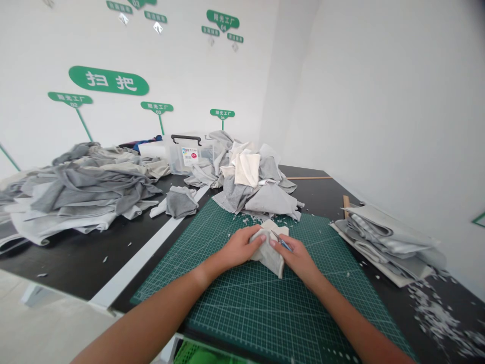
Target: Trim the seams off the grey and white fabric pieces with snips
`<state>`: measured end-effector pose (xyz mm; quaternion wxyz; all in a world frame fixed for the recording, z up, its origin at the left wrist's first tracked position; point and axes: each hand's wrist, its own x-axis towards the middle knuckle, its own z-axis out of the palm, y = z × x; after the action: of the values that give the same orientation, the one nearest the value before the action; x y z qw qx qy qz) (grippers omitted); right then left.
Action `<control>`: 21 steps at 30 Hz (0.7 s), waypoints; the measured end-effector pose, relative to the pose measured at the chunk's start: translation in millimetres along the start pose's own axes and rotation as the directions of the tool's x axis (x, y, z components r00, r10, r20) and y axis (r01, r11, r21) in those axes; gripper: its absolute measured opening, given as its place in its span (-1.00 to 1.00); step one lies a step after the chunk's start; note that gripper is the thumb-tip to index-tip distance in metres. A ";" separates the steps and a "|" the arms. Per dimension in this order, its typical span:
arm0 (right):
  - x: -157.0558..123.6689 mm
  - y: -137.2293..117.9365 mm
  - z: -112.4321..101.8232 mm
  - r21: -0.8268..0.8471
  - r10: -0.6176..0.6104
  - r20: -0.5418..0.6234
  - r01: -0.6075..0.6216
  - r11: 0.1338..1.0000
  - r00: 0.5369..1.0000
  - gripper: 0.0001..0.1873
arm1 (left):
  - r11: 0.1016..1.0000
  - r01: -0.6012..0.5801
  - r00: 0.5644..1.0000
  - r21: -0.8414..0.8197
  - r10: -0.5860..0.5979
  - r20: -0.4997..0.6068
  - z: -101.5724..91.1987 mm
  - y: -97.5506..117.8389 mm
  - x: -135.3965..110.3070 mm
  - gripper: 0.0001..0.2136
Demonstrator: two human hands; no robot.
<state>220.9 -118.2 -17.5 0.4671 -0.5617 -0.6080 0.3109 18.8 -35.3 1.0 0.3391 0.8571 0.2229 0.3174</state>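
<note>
My left hand (240, 246) grips a small folded piece of grey and cream fabric (270, 255) over the green cutting mat (265, 308), fingers curled round its left edge. My right hand (297, 258) is closed on small blue-handled scissors (282, 241), whose blades point at the fabric's top edge. Both hands sit near the mat's far middle.
A heap of grey and cream fabric pieces (253, 187) lies just beyond the mat. A larger grey cloth pile (83, 187) covers the left of the black table. Stacked folded pieces (386, 240) lie at right, with white scraps (439, 318). A clear plastic box (187, 154) stands at the back.
</note>
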 end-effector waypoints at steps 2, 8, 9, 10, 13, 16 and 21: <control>0.6 3.2 -1.3 -0.054 -0.001 -0.032 -0.001 0.999 0.999 -0.61 | 0.999 0.004 1.000 0.045 -0.003 -0.028 0.0 -1.8 0.3 -0.74; 0.4 7.3 -3.3 -0.192 -0.045 -0.127 0.020 0.981 0.991 -0.66 | 0.988 0.033 0.999 0.152 -0.033 -0.004 -0.9 -7.7 0.1 -0.84; 0.3 7.2 -3.4 -0.203 -0.048 -0.137 0.020 0.979 0.989 -0.66 | 0.986 0.038 0.999 0.161 -0.039 0.000 -1.3 -7.6 -0.2 -0.83; 0.2 6.8 -3.4 -0.210 -0.051 -0.137 0.022 0.977 0.989 -0.66 | 0.986 0.039 0.999 0.165 -0.040 0.000 -1.7 -7.1 -0.5 -0.80; 0.0 3.4 -2.8 -0.207 -0.060 -0.076 0.043 0.977 0.995 -0.64 | 0.990 0.028 0.999 0.138 -0.024 -0.029 -2.3 -4.2 -1.5 -0.71; -0.4 -0.9 -0.5 -0.152 -0.054 -0.007 0.052 0.987 0.999 -0.62 | 0.997 -0.009 0.999 0.076 0.013 -0.052 -0.9 -2.1 -1.9 -0.68; -2.0 -3.3 4.8 0.010 -0.004 0.082 0.003 1.000 0.997 -0.60 | 0.998 -0.055 0.998 -0.007 0.055 -0.044 2.4 -2.9 -0.7 -0.80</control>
<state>215.0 -119.9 -16.7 0.4449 -0.5451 -0.6262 0.3359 19.5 -34.8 -2.7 0.3289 0.8543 0.2051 0.3463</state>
